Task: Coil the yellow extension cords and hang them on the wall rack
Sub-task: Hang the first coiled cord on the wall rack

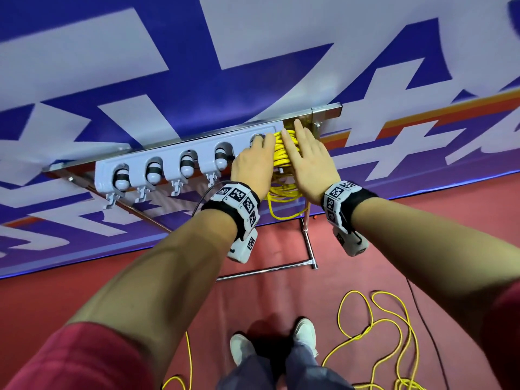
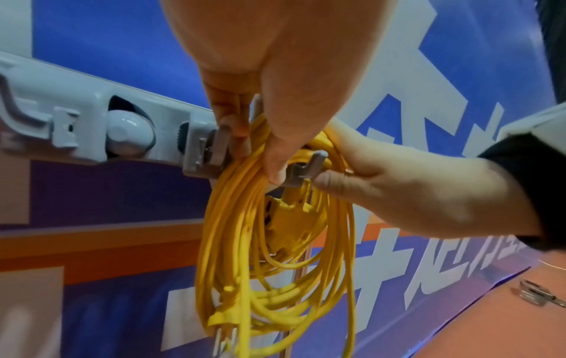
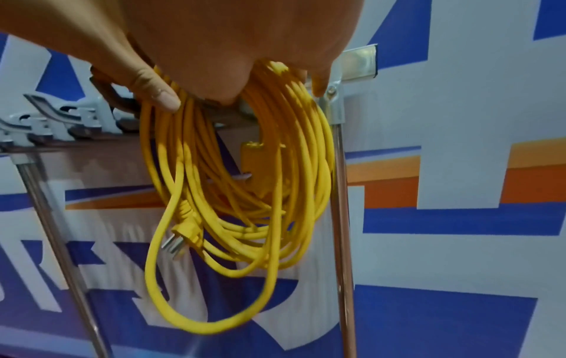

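A coiled yellow extension cord (image 1: 281, 153) hangs at the right end of the grey wall rack (image 1: 174, 161), its loops draped over a grey hook (image 2: 315, 159). My left hand (image 1: 266, 143) grips the coil's left side, strands pinched between thumb and fingers (image 2: 233, 128). My right hand (image 1: 291, 136) lies over the right side, its thumb (image 3: 165, 97) pressed against the strands and its fingers behind them. The coil (image 3: 245, 193) dangles below with its plug (image 3: 183, 235) and socket block (image 2: 285, 222) showing. A second yellow cord (image 1: 388, 333) lies loose on the red floor.
The rack is fixed to a chrome stand (image 1: 309, 243) in front of a blue and white banner wall. Several roller clips and hooks to the left hold nothing. More yellow cord (image 1: 188, 361) and a thin black cable (image 1: 422, 319) trail on the floor beside my shoes (image 1: 304, 333).
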`<action>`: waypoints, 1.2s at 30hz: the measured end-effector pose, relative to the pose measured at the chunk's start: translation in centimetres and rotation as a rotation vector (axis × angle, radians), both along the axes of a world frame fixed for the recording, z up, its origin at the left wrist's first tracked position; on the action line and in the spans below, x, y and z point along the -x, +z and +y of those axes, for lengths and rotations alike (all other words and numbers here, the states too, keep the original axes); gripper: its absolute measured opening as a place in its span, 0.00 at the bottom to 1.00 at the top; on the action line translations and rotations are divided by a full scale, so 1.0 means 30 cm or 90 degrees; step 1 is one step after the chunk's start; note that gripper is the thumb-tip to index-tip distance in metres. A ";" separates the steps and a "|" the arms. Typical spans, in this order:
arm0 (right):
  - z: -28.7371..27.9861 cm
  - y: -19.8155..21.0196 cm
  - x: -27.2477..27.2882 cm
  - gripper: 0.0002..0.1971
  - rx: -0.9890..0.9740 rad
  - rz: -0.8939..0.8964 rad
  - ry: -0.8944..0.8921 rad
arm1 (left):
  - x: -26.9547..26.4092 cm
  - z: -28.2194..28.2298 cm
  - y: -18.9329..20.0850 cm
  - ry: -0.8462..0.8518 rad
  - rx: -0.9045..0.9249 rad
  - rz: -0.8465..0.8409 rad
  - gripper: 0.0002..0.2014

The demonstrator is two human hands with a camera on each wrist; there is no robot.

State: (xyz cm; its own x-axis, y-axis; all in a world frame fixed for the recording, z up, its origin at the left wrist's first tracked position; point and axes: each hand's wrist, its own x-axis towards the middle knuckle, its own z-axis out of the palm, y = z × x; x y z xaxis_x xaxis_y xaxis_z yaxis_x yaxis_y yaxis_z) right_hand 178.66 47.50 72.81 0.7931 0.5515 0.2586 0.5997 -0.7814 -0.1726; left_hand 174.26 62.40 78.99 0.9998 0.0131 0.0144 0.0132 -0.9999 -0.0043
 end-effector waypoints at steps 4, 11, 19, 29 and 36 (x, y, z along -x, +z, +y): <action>-0.001 -0.050 0.036 0.50 0.031 0.009 -0.042 | 0.015 -0.007 0.003 -0.019 -0.022 0.007 0.28; -0.046 0.027 0.035 0.43 -0.022 0.044 0.022 | 0.019 0.031 0.010 -0.053 0.120 -0.012 0.19; -0.033 0.042 -0.035 0.45 -0.041 0.069 0.061 | -0.019 0.037 0.014 0.000 0.173 -0.002 0.26; -0.012 0.052 -0.033 0.43 -0.012 0.108 0.024 | -0.015 0.028 -0.005 0.009 0.121 -0.017 0.33; -0.011 0.069 -0.022 0.38 -0.069 0.156 0.013 | 0.002 0.026 -0.028 -0.017 0.081 -0.009 0.34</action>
